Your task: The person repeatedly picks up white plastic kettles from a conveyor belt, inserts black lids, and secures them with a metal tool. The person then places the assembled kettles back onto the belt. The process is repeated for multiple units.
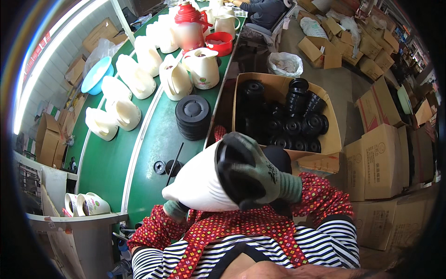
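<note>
A white thermos jug body (195,180) lies tilted on its side before my chest, its wide end toward the right. My left hand (175,210), in a glove, is at the spout end and holds the jug from below; the jug hides most of its fingers. My right hand (253,169), in a black and grey-green glove, is closed over a black round base (227,174) at the jug's wide end. On the green bench beyond, a stack of black discs (193,117) stands near small black rings (159,167) and a thin black rod (176,158).
Several white jugs (134,76) stand along the bench, with a red thermos (188,28), a red basin (219,43) and a blue basin (97,76). To the right is a carton (333,125) of black parts. Another person (264,13) sits at the far end.
</note>
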`<state>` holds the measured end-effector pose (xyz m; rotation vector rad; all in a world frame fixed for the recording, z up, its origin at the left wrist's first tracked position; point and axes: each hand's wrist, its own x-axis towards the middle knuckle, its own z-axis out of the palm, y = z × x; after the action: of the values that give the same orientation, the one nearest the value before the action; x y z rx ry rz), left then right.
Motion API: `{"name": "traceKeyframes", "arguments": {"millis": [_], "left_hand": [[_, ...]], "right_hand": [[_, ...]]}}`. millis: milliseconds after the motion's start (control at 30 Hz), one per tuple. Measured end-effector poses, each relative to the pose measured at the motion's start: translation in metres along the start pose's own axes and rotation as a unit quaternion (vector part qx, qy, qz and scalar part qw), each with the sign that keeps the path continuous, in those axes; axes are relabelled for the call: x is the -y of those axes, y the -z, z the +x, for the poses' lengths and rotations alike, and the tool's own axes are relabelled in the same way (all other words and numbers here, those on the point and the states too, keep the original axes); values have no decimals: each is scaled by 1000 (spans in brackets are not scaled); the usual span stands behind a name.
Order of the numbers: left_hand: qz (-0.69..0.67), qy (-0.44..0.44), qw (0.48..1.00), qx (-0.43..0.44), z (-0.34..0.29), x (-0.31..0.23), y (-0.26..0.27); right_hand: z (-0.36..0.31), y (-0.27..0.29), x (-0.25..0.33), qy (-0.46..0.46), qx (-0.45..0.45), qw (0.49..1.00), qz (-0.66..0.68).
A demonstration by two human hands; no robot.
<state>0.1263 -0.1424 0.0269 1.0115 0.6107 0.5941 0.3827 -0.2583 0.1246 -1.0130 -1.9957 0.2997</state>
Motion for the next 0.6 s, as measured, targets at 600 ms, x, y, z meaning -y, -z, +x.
{"name": "traceKeyframes", "arguments": {"millis": [600], "left_hand": [[680,-210,702,29,6,-136,-42]], "right_hand": [[-97,-107,-70,-218,-203,836,461]]}}
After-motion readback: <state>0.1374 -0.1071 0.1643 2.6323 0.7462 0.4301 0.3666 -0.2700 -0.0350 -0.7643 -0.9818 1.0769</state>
